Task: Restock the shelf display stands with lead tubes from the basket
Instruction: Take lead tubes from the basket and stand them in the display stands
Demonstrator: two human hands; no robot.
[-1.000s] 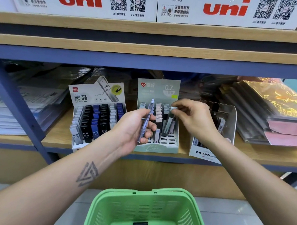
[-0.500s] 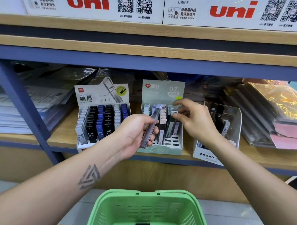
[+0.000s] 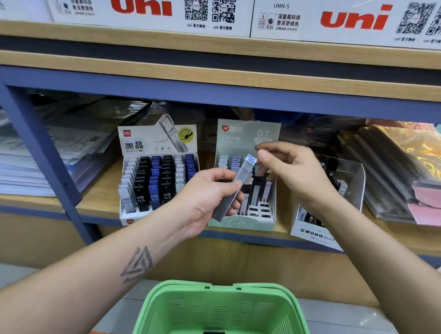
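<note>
My left hand [image 3: 205, 199] grips a grey translucent lead tube [image 3: 233, 191] with a pale purple cap, held tilted in front of the pale green 0.7 display stand [image 3: 241, 223]. That stand holds several tubes in its rear and middle slots. My right hand [image 3: 295, 175] hovers just right of the tube's cap, thumb and forefinger close together with nothing between them. The green basket [image 3: 224, 292] sits below, at the bottom of the view; its contents are mostly out of view.
A white stand [image 3: 150, 138] of black, blue and grey HB 0.5 tubes stands left of the green one. A MONO stand [image 3: 312, 234] sits to the right. Stacked papers lie far left, wrapped folders far right. A blue shelf post [image 3: 38, 154] rises at left.
My right hand has let go of the tube it was setting into the green stand and has lifted toward the cap of the tube in my left hand, which has risen slightly.
</note>
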